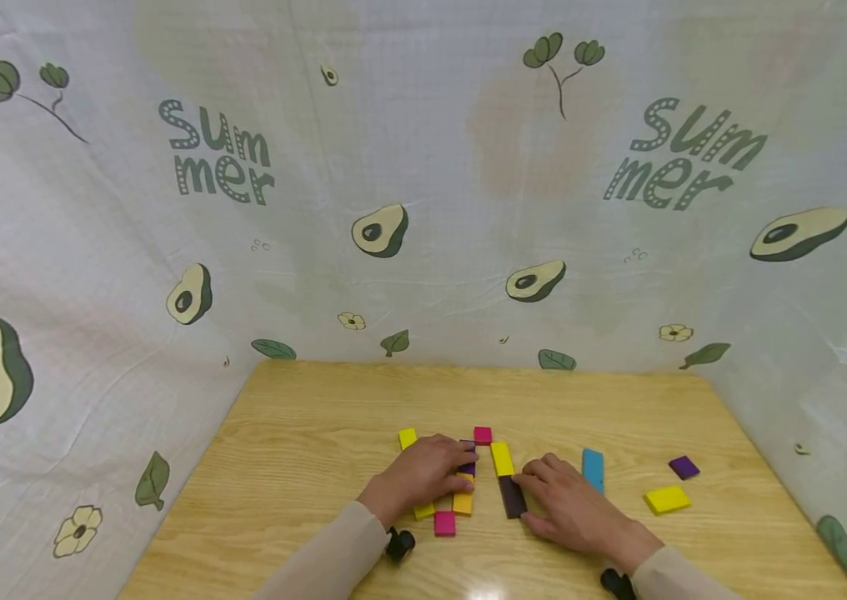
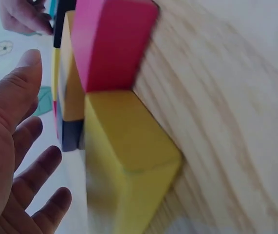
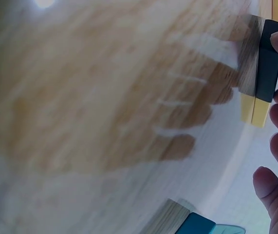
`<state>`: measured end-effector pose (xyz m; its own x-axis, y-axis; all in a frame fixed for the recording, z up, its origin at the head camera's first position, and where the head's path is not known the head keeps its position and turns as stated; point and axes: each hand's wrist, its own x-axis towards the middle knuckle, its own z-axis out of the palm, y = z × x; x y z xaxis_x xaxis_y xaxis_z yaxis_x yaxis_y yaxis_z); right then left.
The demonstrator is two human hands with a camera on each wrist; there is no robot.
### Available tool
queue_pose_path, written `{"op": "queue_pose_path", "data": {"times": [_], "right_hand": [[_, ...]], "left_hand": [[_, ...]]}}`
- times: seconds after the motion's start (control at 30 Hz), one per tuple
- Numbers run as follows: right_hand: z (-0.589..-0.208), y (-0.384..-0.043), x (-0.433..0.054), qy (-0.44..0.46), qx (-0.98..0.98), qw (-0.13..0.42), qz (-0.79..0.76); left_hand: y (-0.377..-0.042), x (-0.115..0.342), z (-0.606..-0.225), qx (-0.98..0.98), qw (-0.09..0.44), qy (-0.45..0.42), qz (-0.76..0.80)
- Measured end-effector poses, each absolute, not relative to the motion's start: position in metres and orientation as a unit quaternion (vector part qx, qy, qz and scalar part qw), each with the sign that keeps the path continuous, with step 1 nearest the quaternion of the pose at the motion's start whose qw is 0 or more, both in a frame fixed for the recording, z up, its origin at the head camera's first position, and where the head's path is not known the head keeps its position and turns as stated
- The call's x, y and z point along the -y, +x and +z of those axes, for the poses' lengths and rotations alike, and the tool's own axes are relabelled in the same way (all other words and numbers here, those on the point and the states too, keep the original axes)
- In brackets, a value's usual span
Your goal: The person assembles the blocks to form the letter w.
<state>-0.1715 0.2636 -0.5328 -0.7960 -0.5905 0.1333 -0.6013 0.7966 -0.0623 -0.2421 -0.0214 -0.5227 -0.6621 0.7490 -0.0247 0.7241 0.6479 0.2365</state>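
Observation:
My left hand (image 1: 427, 473) reaches over a yellow block column, partly hidden beneath it. Its fingertips are at a purple block (image 1: 467, 468) and an orange block (image 1: 463, 503), set end to end. In the left wrist view its thumb stands apart from the other fingers. A pink block (image 1: 444, 524) sits at the near end between the yellow and orange blocks. My right hand (image 1: 569, 504) touches the right side of a black block (image 3: 268, 63) with thumb and index finger. A yellow block (image 1: 502, 459) adjoins the black one's far end; a small pink block (image 1: 483, 435) lies at upper left.
A blue block (image 1: 593, 469) lies just beyond my right hand. Farther right on the wooden table (image 1: 303, 417) are a purple square block (image 1: 684, 467) and a yellow block (image 1: 667, 499). Printed cloth (image 1: 431, 167) rises behind and at both sides.

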Motion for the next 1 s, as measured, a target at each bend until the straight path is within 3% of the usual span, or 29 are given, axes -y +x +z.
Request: {"op": "queue_pose_path", "data": {"times": [0.43, 1.0], "right_hand": [[-0.533, -0.172, -0.264, 0.315, 0.946, 0.051, 0.056], [-0.526, -0.164, -0.283, 0.281, 0.950, 0.115, 0.078]], "left_hand": [[-0.234, 0.005, -0.523, -0.884, 0.039, 0.457, 0.086], [-0.227, -0.022, -0.523, -0.876, 0.012, 0.481, 0.017]]}}
